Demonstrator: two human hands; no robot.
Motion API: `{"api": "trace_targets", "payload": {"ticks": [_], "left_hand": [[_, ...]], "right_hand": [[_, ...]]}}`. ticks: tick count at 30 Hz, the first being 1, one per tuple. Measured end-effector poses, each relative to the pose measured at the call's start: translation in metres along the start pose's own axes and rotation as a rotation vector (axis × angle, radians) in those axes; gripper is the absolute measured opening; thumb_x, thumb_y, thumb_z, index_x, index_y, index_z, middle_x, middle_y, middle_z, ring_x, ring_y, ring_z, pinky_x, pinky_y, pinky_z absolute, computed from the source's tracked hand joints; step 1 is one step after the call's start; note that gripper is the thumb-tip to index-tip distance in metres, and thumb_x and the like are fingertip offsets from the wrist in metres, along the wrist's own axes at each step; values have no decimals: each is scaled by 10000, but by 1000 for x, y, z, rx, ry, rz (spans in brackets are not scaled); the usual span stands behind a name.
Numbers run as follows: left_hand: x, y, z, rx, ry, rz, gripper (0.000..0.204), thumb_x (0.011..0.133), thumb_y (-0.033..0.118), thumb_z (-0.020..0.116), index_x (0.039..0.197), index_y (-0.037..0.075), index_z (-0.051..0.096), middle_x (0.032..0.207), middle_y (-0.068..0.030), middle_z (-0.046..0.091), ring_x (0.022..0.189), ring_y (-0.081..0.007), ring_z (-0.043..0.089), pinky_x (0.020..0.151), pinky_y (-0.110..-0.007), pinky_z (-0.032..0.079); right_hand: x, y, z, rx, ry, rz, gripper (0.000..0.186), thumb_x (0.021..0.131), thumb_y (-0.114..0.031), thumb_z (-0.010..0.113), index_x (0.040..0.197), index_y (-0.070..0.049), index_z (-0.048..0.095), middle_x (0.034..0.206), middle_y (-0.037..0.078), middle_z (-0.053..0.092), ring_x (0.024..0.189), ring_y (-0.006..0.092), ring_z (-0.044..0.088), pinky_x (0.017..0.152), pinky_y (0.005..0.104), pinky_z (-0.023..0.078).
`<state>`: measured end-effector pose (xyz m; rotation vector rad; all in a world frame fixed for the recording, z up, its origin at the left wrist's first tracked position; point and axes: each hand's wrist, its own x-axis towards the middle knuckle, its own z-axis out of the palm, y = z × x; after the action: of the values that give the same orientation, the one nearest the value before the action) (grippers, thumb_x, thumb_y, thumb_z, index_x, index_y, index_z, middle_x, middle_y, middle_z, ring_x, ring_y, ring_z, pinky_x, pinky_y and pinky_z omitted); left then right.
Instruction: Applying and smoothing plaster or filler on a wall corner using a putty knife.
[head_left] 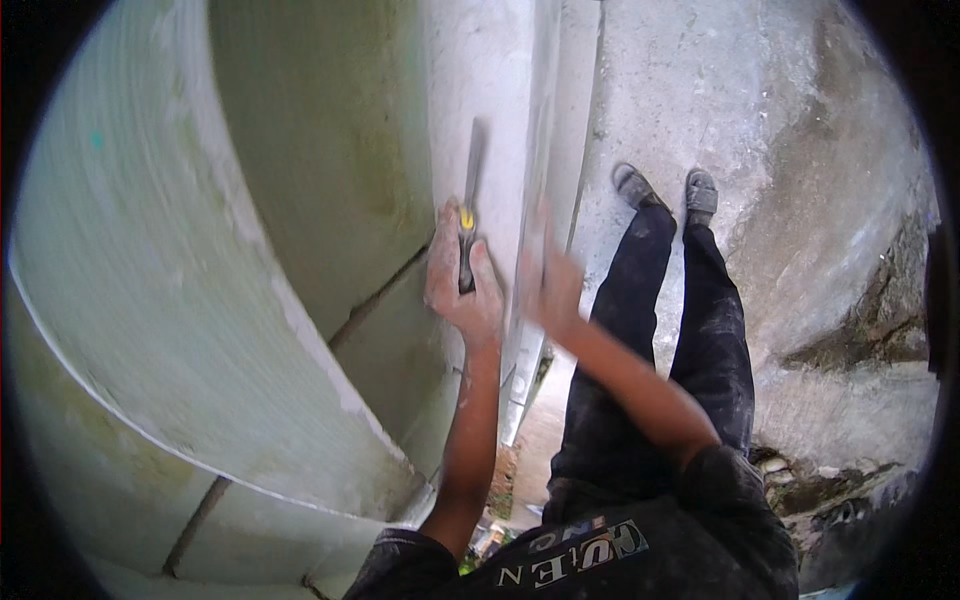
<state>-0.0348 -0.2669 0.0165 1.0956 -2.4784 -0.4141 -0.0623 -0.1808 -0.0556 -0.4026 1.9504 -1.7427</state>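
My left hand (464, 290) is closed round the black-and-yellow handle of a hand tool (475, 160). Its long, flat grey blade points away from me over a white ledge (477, 65); whether it is a file or a chisel I cannot tell. White dust coats the fingers. To the right of it, by the ledge's right edge, my right hand (556, 285) is smeared by motion. Its fingers point forward, but their shape is blurred, and so is whether they touch the edge or hold anything.
A curved, pale green wall (130, 200) rises on the left, with a darker green recess (320, 130) between it and the ledge. My legs in black trousers (710, 340) and grey sandals (702, 195) stand on a dusty concrete floor (690, 80). Rough, broken masonry (870, 320) lies at the right.
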Motion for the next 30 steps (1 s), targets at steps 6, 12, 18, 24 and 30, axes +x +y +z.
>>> {"api": "trace_targets", "payload": {"ticks": [6,12,18,24,30], "left_hand": [[-5,-17,-11,-142,-66,22,412,894,4,668,1299,-61,626,1301,-218,656,1188,-353,646,1053,-424,469],[-1,-5,-1,-246,-12,-83,397,891,19,688,1282,-32,650,1298,-189,666,1199,-295,634,1071,-390,447],[-8,-18,-7,-364,13,-116,408,932,16,661,1330,-58,604,1331,-144,626,1183,-212,602,1058,-339,445],[-6,-12,6,-533,39,-99,387,894,-10,687,1280,-18,655,1328,-150,643,1222,-251,601,1081,-366,443],[-8,-25,-4,-536,59,-79,379,904,17,691,1278,-22,652,1316,-152,648,1227,-248,597,1077,-362,447]], "right_hand": [[-36,5,4,-82,-70,53,634,976,-198,595,1520,36,370,598,161,580,473,261,570,483,399,437],[145,-9,-17,-180,240,-65,573,1001,-393,537,1480,-85,474,584,223,585,486,352,606,507,480,472],[-15,-5,-2,25,106,-95,555,973,-286,623,1482,-106,492,665,191,651,499,277,631,471,382,465],[131,4,-21,-216,230,-231,500,984,-304,572,1419,-60,532,744,215,628,545,341,577,540,449,461],[-5,-13,8,-75,97,-56,542,979,-307,562,1437,-24,498,752,254,626,621,377,626,586,461,478]]}}
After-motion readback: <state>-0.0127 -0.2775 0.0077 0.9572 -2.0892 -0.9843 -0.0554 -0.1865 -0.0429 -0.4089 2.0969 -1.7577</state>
